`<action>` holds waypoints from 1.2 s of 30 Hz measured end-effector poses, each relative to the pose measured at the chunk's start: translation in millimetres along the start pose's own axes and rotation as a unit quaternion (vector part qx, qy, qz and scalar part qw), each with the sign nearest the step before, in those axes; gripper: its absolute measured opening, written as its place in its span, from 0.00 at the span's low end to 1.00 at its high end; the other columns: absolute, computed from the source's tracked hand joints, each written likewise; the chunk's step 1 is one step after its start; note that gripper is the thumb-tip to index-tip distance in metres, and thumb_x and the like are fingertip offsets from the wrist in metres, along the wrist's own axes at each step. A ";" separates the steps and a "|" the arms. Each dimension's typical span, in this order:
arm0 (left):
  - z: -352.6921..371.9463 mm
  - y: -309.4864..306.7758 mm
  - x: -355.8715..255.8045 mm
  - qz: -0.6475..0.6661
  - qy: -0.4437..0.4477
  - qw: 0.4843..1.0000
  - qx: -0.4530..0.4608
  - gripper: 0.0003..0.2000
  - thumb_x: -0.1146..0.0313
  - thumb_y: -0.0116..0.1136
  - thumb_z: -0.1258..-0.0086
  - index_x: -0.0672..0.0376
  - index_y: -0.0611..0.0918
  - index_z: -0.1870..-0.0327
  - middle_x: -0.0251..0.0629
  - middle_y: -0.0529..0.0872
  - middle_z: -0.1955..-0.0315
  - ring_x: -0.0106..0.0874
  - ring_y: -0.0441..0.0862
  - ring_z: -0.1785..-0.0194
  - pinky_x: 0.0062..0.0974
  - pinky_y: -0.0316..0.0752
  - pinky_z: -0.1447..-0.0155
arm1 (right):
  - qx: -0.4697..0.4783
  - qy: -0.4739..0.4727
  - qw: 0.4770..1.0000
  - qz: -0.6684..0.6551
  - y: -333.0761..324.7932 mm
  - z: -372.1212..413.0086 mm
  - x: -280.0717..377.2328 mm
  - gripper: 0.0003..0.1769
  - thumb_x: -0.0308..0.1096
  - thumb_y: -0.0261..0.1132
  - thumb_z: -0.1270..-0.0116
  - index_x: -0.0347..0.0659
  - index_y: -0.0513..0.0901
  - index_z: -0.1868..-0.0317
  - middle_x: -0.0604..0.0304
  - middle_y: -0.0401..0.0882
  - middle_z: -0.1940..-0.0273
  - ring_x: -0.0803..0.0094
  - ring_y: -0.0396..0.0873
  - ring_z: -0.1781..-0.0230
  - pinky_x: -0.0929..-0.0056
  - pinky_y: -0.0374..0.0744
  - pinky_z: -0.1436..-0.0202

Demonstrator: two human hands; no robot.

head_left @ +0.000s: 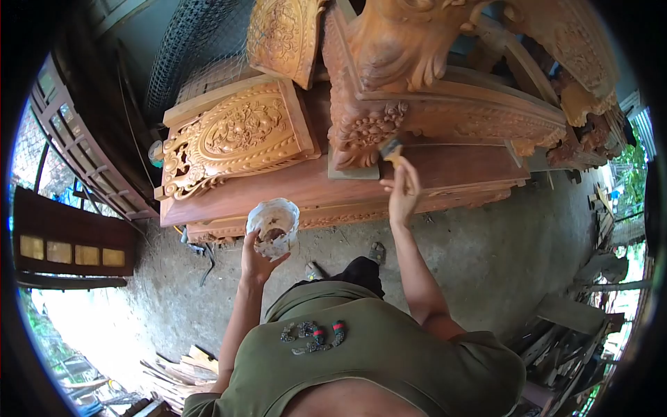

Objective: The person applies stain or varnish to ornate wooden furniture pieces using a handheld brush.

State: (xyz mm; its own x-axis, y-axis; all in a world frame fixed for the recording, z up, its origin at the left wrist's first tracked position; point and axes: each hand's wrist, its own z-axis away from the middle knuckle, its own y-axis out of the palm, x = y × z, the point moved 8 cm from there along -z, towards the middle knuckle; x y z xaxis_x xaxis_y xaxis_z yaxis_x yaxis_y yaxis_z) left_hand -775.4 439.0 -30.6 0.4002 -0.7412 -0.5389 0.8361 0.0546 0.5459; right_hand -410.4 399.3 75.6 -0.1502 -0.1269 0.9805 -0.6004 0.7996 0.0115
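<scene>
We have one brush, one bowl and, at upper left, two carved panels. Our right hand is mostly closed, thumb and fingers pinching the brush's handle; the brush extends beyond the fingertips, its head beside the carved corner above the reddish wooden bench. Whether the bristles touch the wood, we cannot tell. Our left hand is partly open, cupped around the near side of the bowl, which sits just beyond the palm. The brush has dark bristles and a yellowish handle; the bowl is whitish, wavy-rimmed and brown-stained inside.
</scene>
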 end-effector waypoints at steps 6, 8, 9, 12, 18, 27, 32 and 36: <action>3.6 2.5 -2.5 0.005 0.004 1.000 0.002 0.37 0.43 0.55 0.32 0.47 0.63 0.24 0.43 0.66 0.28 0.49 0.63 0.26 0.62 0.61 0.29 | 0.036 0.131 0.990 -0.027 21.9 17.0 -32.0 0.17 0.41 0.60 0.22 0.40 0.82 0.41 0.60 0.87 0.55 0.74 0.87 0.71 0.82 0.79 0.72; 6.8 -1.2 -4.1 0.014 0.008 1.000 -0.014 0.37 0.43 0.55 0.32 0.47 0.63 0.24 0.43 0.66 0.27 0.49 0.63 0.26 0.62 0.61 0.29 | 0.060 0.016 0.997 -0.044 23.2 16.3 14.3 0.17 0.41 0.59 0.21 0.40 0.82 0.41 0.58 0.87 0.53 0.74 0.87 0.71 0.83 0.79 0.73; 5.9 -0.9 -4.6 0.018 0.012 1.000 -0.020 0.37 0.44 0.55 0.32 0.47 0.63 0.24 0.43 0.66 0.27 0.49 0.63 0.26 0.63 0.60 0.28 | 0.060 0.018 0.997 -0.041 22.5 13.6 12.5 0.17 0.41 0.59 0.21 0.40 0.82 0.41 0.58 0.87 0.53 0.74 0.87 0.71 0.83 0.79 0.73; 3.2 -1.9 -0.4 0.015 0.002 1.000 0.008 0.37 0.44 0.56 0.32 0.47 0.63 0.24 0.44 0.66 0.27 0.49 0.63 0.26 0.63 0.61 0.29 | 0.016 0.098 0.991 -0.090 15.9 2.4 -28.4 0.18 0.41 0.58 0.20 0.40 0.81 0.40 0.54 0.86 0.50 0.73 0.87 0.73 0.83 0.79 0.74; 15.2 -2.9 1.3 0.004 -0.002 1.000 -0.009 0.36 0.44 0.56 0.32 0.46 0.63 0.24 0.44 0.65 0.27 0.49 0.64 0.26 0.63 0.63 0.30 | -0.012 0.171 0.981 -0.088 7.8 15.0 -52.8 0.19 0.42 0.59 0.21 0.42 0.80 0.38 0.54 0.86 0.49 0.75 0.87 0.70 0.83 0.81 0.71; 11.1 1.6 0.5 0.006 -0.009 1.000 -0.004 0.37 0.44 0.55 0.31 0.48 0.61 0.23 0.46 0.65 0.27 0.51 0.63 0.26 0.64 0.62 0.29 | 0.153 0.010 0.988 -0.008 50.4 28.6 -12.4 0.17 0.41 0.59 0.21 0.47 0.82 0.38 0.58 0.88 0.51 0.76 0.87 0.71 0.81 0.81 0.73; 15.1 7.8 -2.6 0.012 0.006 1.000 0.016 0.37 0.44 0.55 0.31 0.48 0.62 0.23 0.45 0.66 0.27 0.50 0.64 0.26 0.63 0.62 0.29 | -0.050 0.088 0.993 -0.056 5.5 19.9 -58.2 0.16 0.42 0.59 0.21 0.48 0.81 0.39 0.61 0.86 0.49 0.79 0.84 0.75 0.83 0.79 0.73; 16.5 -3.1 0.6 0.009 0.000 1.000 0.006 0.37 0.45 0.55 0.31 0.47 0.62 0.23 0.44 0.66 0.27 0.49 0.64 0.26 0.63 0.61 0.29 | -0.088 0.089 0.988 -0.087 -0.2 25.5 -41.8 0.18 0.43 0.59 0.21 0.46 0.80 0.38 0.63 0.85 0.48 0.80 0.82 0.76 0.84 0.78 0.73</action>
State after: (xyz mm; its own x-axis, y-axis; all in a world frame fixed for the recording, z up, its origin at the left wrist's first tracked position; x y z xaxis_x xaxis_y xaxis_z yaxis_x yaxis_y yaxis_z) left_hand -783.9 427.3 -22.0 0.4151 -0.7407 -0.5282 0.8240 0.0600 0.5634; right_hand -424.1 389.5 29.7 0.0932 -0.1793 0.9794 -0.4559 0.8668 0.2021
